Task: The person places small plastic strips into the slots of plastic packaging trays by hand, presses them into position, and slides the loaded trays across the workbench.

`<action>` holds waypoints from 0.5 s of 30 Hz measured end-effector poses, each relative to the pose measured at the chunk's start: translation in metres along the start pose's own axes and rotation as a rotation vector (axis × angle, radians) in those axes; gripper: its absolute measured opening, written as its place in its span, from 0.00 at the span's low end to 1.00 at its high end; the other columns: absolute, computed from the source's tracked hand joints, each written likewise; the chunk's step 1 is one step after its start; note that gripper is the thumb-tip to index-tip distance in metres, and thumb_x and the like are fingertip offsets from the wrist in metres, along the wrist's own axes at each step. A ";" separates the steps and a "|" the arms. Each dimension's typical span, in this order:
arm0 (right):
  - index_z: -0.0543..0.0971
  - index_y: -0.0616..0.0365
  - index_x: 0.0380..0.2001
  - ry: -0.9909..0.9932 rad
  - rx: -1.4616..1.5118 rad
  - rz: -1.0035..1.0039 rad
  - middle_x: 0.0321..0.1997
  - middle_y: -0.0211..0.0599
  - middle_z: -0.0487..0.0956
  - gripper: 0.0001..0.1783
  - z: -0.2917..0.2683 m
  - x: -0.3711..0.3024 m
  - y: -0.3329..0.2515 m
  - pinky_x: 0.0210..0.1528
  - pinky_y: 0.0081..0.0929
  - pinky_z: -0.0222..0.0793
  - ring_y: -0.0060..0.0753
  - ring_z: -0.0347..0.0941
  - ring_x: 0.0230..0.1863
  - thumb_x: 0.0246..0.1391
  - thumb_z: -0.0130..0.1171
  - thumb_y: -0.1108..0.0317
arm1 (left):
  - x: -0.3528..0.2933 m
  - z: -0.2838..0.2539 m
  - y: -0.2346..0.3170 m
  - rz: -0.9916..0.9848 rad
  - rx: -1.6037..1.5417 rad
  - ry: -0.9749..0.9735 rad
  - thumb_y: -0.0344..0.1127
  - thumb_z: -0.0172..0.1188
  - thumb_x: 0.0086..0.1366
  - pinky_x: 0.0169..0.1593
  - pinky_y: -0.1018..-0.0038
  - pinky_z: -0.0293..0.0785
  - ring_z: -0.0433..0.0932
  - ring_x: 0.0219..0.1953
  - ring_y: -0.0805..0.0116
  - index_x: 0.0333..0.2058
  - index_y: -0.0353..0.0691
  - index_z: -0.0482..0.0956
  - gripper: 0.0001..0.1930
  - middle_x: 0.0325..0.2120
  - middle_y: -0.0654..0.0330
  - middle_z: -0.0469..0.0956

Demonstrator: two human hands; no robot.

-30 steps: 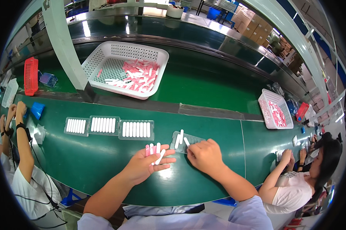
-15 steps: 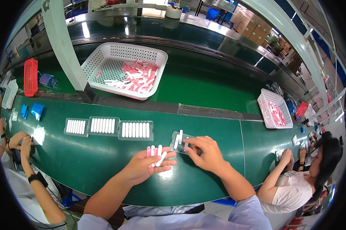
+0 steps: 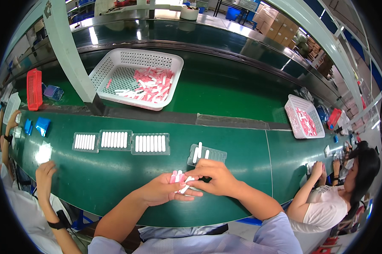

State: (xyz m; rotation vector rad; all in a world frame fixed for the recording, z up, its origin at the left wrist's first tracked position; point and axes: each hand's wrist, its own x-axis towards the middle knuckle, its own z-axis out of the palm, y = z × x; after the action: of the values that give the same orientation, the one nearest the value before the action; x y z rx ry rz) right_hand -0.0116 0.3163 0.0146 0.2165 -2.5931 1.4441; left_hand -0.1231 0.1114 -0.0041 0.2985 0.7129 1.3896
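Observation:
My left hand (image 3: 157,191) is palm up and closed on several small flat sticks (image 3: 177,176) with rounded ends, pink or white, like mini nail files. Above that palm, my right hand (image 3: 218,177) pinches a white stick (image 3: 188,183) at the edge of the bunch. Just beyond my right hand lies a clear plastic tray (image 3: 218,156); three white sticks (image 3: 195,155) are in its left part, one set higher than the others. To the left, three similar clear trays (image 3: 167,144) stand in a row, each holding several white sticks side by side.
A large white basket (image 3: 179,72) of loose pink and white sticks stands beyond the trays, beside a pale post (image 3: 66,55). A smaller such basket (image 3: 290,118) is at the right. Blue packets (image 3: 42,125) lie at left. Co-workers sit on both sides, one hand (image 3: 45,175) near my left.
My right hand has moved from the tray back to the sticks in my left hand. A third white stick now shows in the tray. The left co-worker's hands have moved apart.

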 end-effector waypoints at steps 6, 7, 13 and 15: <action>0.83 0.51 0.34 0.071 -0.425 -0.446 0.26 0.26 0.73 0.09 -0.011 0.004 0.008 0.32 0.28 0.62 0.32 0.70 0.27 0.54 0.70 0.60 | 0.002 0.001 -0.003 0.062 0.039 0.071 0.38 0.53 0.77 0.47 0.70 0.85 0.84 0.50 0.58 0.60 0.29 0.69 0.21 0.54 0.49 0.77; 0.83 0.50 0.33 0.078 -0.504 -0.509 0.26 0.26 0.73 0.09 -0.012 0.004 0.008 0.31 0.28 0.62 0.31 0.69 0.27 0.54 0.70 0.60 | 0.003 -0.002 -0.005 0.063 0.040 0.073 0.38 0.53 0.77 0.47 0.70 0.85 0.84 0.50 0.58 0.60 0.29 0.69 0.21 0.54 0.49 0.77; 0.82 0.50 0.33 0.055 -0.542 -0.443 0.24 0.24 0.74 0.11 -0.010 0.000 0.006 0.31 0.31 0.62 0.29 0.70 0.26 0.52 0.71 0.58 | 0.002 -0.005 -0.002 0.050 0.364 0.174 0.39 0.56 0.75 0.22 0.82 0.59 0.67 0.18 0.82 0.51 0.34 0.80 0.15 0.21 0.65 0.78; 0.82 0.50 0.32 0.062 -0.394 -0.278 0.23 0.23 0.74 0.10 -0.009 -0.001 0.006 0.31 0.31 0.63 0.28 0.71 0.26 0.52 0.71 0.58 | 0.001 0.003 0.000 0.142 0.464 0.308 0.38 0.59 0.73 0.22 0.83 0.53 0.65 0.17 0.85 0.45 0.35 0.83 0.12 0.15 0.69 0.73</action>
State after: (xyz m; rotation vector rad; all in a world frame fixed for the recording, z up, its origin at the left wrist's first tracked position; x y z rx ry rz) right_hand -0.0112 0.3274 0.0140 0.4470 -2.6017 0.8182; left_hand -0.1215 0.1133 -0.0023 0.5122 1.2947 1.4077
